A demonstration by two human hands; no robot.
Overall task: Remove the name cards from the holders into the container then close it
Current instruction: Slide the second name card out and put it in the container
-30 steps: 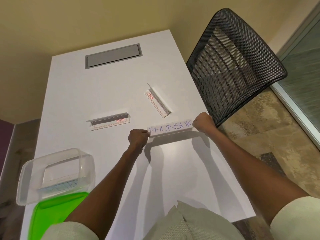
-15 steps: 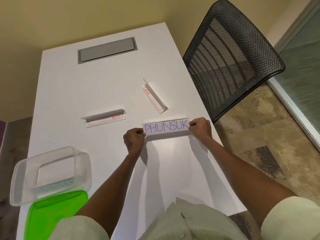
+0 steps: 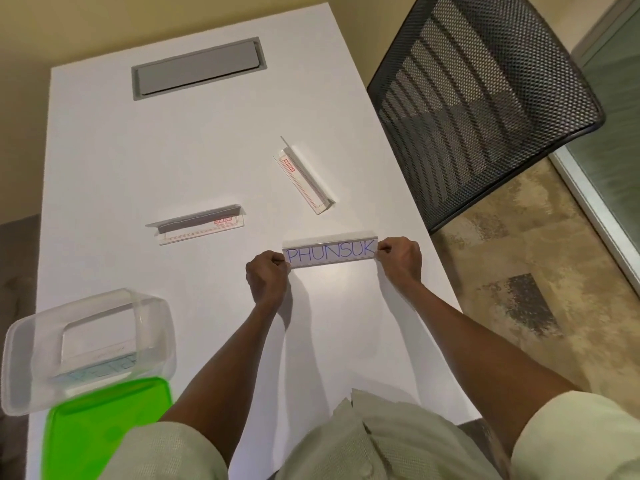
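At the far left the clear container (image 3: 86,348) sits on the white table (image 3: 194,133), open, with what looks like a card already lying in the bottom, and its green lid (image 3: 104,427) lies just in front of it. Next come two clear holders: one (image 3: 199,225) left of centre, another (image 3: 306,176) angled further right; both look empty.

Then our own work. Our left hand (image 3: 267,278) pinches the left end of the PHUNSUK card (image 3: 330,255), and our right hand (image 3: 400,259) pinches the right end, both closed on it. The card sits in its clear holder (image 3: 329,237), and we cannot tell whether each pinch takes the paper alone or the acrylic too.

We judge the card to be light, thin and easily creased, so it wants a gentle hold by the end edges and a straight slide out along the slot. The holder looks stiff, smooth and slippery, so one hand should steady it.
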